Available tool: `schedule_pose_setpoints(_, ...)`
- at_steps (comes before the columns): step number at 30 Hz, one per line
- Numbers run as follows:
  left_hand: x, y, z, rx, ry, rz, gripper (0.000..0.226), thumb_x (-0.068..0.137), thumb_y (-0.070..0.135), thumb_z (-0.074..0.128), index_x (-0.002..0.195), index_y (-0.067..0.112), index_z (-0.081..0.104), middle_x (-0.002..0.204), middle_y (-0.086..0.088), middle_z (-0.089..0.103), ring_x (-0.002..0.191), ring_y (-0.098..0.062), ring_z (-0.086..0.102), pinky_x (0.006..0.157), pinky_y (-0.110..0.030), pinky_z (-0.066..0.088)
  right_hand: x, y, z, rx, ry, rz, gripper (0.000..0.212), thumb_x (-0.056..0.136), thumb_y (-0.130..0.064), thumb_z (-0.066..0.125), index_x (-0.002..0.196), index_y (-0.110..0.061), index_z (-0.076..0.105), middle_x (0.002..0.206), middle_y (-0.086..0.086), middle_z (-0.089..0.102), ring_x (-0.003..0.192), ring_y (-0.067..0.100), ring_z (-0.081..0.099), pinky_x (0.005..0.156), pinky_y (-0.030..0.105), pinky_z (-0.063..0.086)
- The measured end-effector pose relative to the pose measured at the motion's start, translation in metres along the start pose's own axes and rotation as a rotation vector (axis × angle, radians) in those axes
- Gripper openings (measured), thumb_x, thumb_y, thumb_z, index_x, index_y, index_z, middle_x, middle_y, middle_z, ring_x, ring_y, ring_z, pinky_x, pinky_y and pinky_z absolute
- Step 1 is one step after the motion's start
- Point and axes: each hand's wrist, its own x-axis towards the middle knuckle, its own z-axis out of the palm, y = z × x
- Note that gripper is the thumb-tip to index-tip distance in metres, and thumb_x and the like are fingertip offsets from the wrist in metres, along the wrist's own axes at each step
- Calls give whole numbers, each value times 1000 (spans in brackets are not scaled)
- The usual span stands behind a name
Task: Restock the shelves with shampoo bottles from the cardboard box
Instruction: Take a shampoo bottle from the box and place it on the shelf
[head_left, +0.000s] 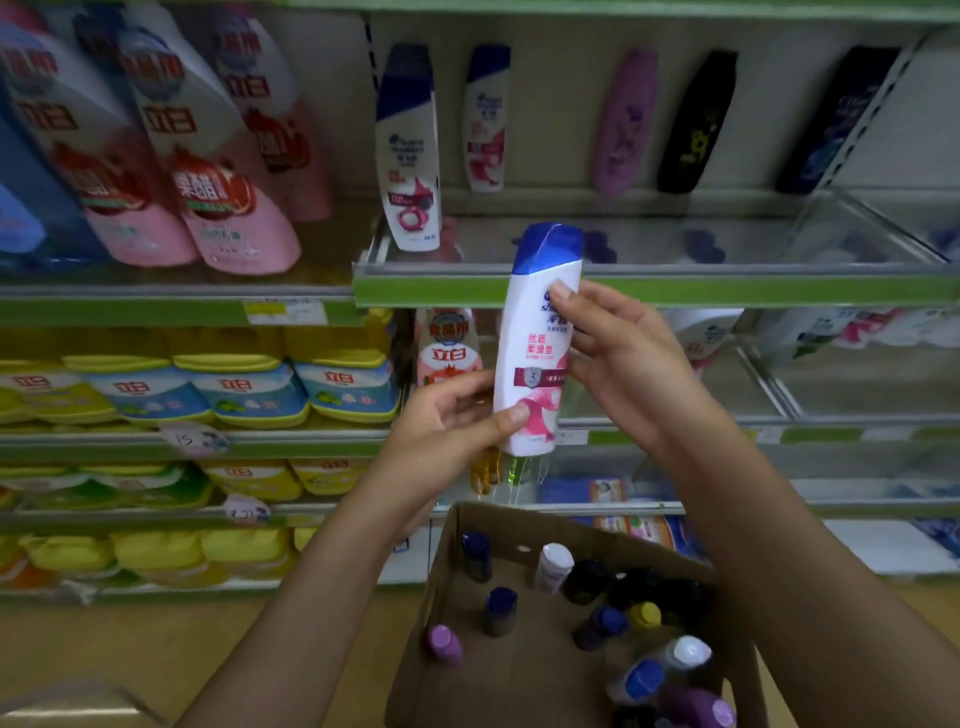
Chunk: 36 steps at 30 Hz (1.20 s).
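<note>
White plastic with a blue cap and a pink swirl: the shampoo bottle (537, 343) stands upright between my two hands, in front of the green shelf edge (675, 291). My left hand (452, 421) grips its base, thumb pressed across the pink print, fingers curled behind. My right hand (618, 353) holds the upper body from the 3 o'clock side, a fingertip just under the cap.

At 12 o'clock from the bottle, the shelf above the green edge carries two matching white bottles (410, 150), then a lilac bottle (623, 122) and a black bottle (696, 122) toward 2 o'clock. At 9 o'clock stand pink detergent jugs (218, 171) over yellow refill pouches (234, 384). At 6 o'clock the open cardboard box (447, 582) holds more bottles, caps up, mostly crowded on its right side.
</note>
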Motion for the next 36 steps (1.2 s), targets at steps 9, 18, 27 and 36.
schedule_pose_setpoints(9,36,27,4,-125,-113,-27,37,87,3,54,123,12,54,114,-8,69,106,-21,65,89,-35,55,26,-41,-6,-136,60,-132,6,87,-14,65,89,-13,59,81,2,74,72,14,70,61,26,53)
schedule_pose_setpoints(18,108,74,9,242,26,118,34,78,10,70,111,16,61,108,-1,70,100,-15,67,91,-41,53,82,-61,-15,-123,71,-256,24,92,-11,59,113,-1,57,97,9,73,93,22,70,82,37,58)
schedule_pose_setpoints(27,191,88,-3,360,241,199,34,80,8,69,107,22,54,97,9,64,96,-9,62,94,-37,51,180,-64,-17,-281,20,-360,23,81,1,68,99,-10,57,100,13,69,94,22,69,86,40,56)
schedule_pose_setpoints(36,252,65,-10,625,469,211,58,69,25,81,119,12,52,113,-5,65,104,-20,60,86,-29,49,249,-34,-13,-277,3,-378,30,84,7,64,97,-17,51,97,2,64,87,9,65,84,26,55)
